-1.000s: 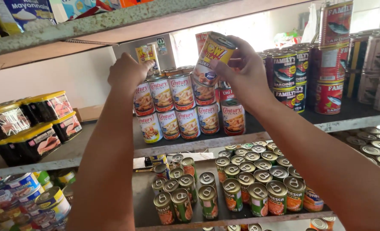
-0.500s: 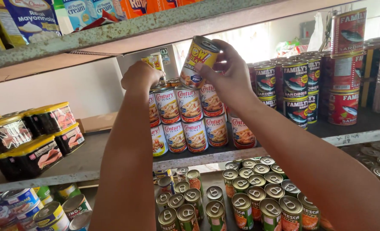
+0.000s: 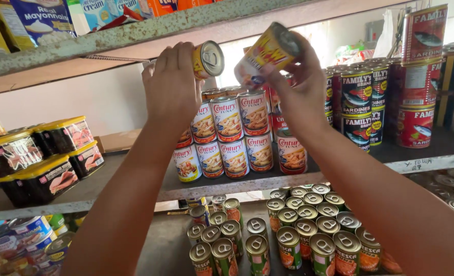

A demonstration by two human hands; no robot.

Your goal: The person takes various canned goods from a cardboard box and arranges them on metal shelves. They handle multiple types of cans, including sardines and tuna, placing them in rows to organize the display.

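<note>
The left hand (image 3: 171, 84) is raised above the middle shelf (image 3: 227, 188), its fingers curled round a small yellow tin (image 3: 208, 59) held on its side, so the pull-tab lid faces the camera. The right hand (image 3: 302, 89) is level with it and clasps a larger yellow can (image 3: 269, 51), tilted, with its dark end pointing up and to the right; fingers wrap the back of the can while the thumb side presses the label. Both cans hang in the air just above the stack of tuna cans (image 3: 232, 135), which stands two tiers high near the front edge of the middle shelf, touching neither hand.

Both cans look like rigid metal with glossy printed labels, so I judge them stiff, unlikely to dent under a firm squeeze, and a little slippery. The larger can is probably weighty for a single hand; a grip round its middle, as now, seems the surest hold. The small tin looks light and fits within the fingers, best held by its round wall rather than the lid rim.

To the right on the same shelf stand red sardine cans (image 3: 415, 87); toward the left edge sit dark tubs with yellow lids (image 3: 43, 153). The lower shelf carries green-labelled cans (image 3: 298, 230).
</note>
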